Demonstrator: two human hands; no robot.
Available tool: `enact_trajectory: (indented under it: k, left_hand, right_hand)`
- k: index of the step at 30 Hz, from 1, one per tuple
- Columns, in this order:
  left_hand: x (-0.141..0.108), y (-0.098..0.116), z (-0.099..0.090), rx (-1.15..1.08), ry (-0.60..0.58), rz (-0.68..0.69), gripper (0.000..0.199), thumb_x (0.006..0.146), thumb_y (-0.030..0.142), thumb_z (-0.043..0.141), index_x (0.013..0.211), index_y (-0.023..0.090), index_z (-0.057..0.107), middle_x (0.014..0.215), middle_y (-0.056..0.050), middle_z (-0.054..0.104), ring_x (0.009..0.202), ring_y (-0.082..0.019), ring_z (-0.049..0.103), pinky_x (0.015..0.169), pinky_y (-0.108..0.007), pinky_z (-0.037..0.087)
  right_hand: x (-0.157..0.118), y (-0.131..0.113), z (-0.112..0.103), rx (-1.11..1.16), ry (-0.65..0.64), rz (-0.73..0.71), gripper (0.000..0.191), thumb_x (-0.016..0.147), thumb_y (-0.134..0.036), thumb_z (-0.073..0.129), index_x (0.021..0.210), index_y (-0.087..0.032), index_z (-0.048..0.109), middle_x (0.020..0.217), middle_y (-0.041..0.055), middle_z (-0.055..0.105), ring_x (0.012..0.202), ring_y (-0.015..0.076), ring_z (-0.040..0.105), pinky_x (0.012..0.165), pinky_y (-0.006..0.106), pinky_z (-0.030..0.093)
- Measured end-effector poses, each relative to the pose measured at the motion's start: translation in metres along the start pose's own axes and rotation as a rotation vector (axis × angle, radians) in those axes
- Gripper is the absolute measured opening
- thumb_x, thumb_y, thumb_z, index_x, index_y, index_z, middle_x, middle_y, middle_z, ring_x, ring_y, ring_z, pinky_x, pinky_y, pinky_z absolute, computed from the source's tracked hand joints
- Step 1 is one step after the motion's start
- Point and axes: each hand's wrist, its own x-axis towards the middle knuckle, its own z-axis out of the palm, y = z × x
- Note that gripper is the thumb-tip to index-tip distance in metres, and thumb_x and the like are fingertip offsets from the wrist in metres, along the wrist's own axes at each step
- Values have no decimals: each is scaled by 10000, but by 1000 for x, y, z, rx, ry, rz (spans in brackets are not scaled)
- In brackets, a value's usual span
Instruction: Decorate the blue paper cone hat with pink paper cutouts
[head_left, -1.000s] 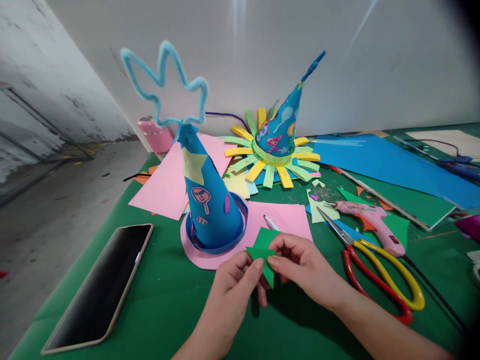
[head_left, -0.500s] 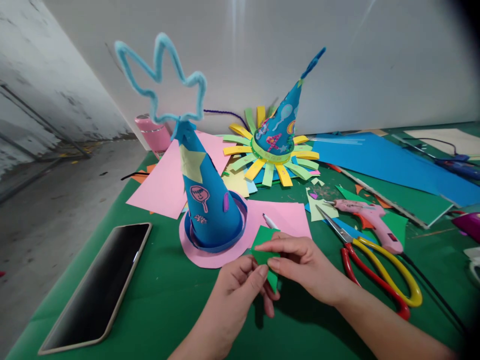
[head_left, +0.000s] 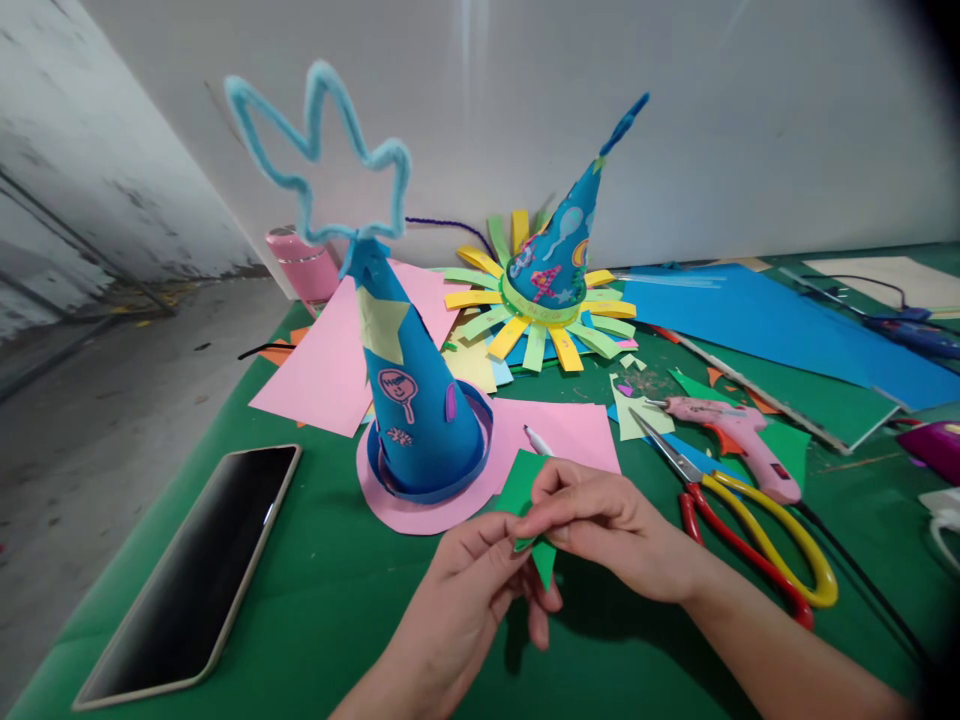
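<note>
My left hand (head_left: 474,578) pinches a small piece of green paper (head_left: 523,482) by its lower left part. The fingers of my right hand (head_left: 609,525) close on the same paper from the right, their tips meeting my left thumb. Part of the paper hangs below the fingers as a point. Just behind my hands, a blue cone hat (head_left: 424,400) stands on a pink round brim, with a yellow star and a light blue fuzzy wire shape on top. A white marker (head_left: 537,440) lies on pink paper (head_left: 585,430) beyond the green piece.
Red and yellow scissors (head_left: 750,520) and a pink glue gun (head_left: 739,435) lie at the right. A phone (head_left: 199,570) is at the left. Behind stand a second decorated cone hat (head_left: 555,255) and a pink bottle (head_left: 304,268); blue sheets (head_left: 750,315) lie back right.
My right fingers have moved down and left and closed tighter on the green paper, near my left thumb. The paper has shifted slightly and more of its upper part shows.
</note>
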Motion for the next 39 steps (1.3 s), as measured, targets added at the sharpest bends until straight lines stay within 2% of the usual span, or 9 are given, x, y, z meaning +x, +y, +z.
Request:
enact_trajectory:
  k: [10, 14, 20, 25, 29, 32, 35, 39]
  left_hand:
    - [1, 3, 2, -69, -20, -16, 149, 758, 214, 548, 663, 119, 611, 518, -46, 607, 421, -107, 522, 403, -203, 421]
    - [1, 4, 1, -94, -28, 22, 179, 760, 235, 518, 665, 116, 613, 550, -54, 603, 492, -143, 554, 421, -228, 439]
    - [1, 1, -4, 64, -38, 39, 147, 742, 281, 619, 734, 136, 602, 594, -18, 617, 484, -99, 546, 463, -201, 420]
    - [1, 1, -4, 156, -19, 23, 161, 719, 280, 649, 685, 137, 583, 580, -13, 637, 452, -88, 552, 483, -204, 408]
    - [1, 4, -1, 143, 37, 90, 129, 718, 249, 652, 687, 140, 590, 604, -8, 648, 468, -82, 557, 510, -197, 403]
    - [2, 5, -1, 83, 87, 161, 74, 729, 213, 641, 714, 145, 616, 663, -7, 655, 502, -79, 567, 546, -195, 415]
    - [3, 5, -2, 11, 155, 208, 44, 718, 183, 649, 743, 147, 659, 655, 6, 645, 492, -55, 543, 544, -171, 412]
    - [5, 5, -1, -50, 222, 235, 65, 680, 188, 683, 727, 144, 692, 593, 13, 614, 491, -50, 504, 504, -152, 402]
  right_hand:
    - [1, -3, -6, -120, -58, -67, 264, 836, -137, 491, 954, -263, 690, 856, 20, 473, 812, 120, 500, 726, 259, 425]
    - [0, -3, -6, -189, -51, -95, 285, 840, -122, 473, 964, -266, 685, 863, 29, 483, 818, 130, 514, 730, 277, 426]
    - [2, -6, -2, -319, 17, -199, 340, 794, -59, 491, 1002, -264, 663, 839, 26, 539, 763, 123, 529, 677, 259, 429]
    - [3, -2, 3, -183, 131, -22, 461, 768, -46, 505, 1160, -289, 515, 815, -13, 544, 695, 90, 507, 653, 226, 429]
    - [4, 0, 7, 21, 191, 44, 301, 806, -169, 529, 1099, -236, 524, 769, -25, 505, 628, 65, 478, 593, 191, 418]
    - [6, 1, 10, 90, 235, 81, 179, 840, -265, 507, 1000, -195, 542, 743, -20, 504, 641, 72, 482, 602, 196, 413]
    - [7, 3, 15, 63, 235, 105, 182, 808, -316, 557, 928, -181, 531, 770, -8, 515, 698, 97, 493, 631, 219, 410]
    - [7, 5, 22, -64, 264, 106, 226, 731, -329, 638, 853, -170, 532, 701, -23, 499, 610, 90, 436, 542, 207, 362]
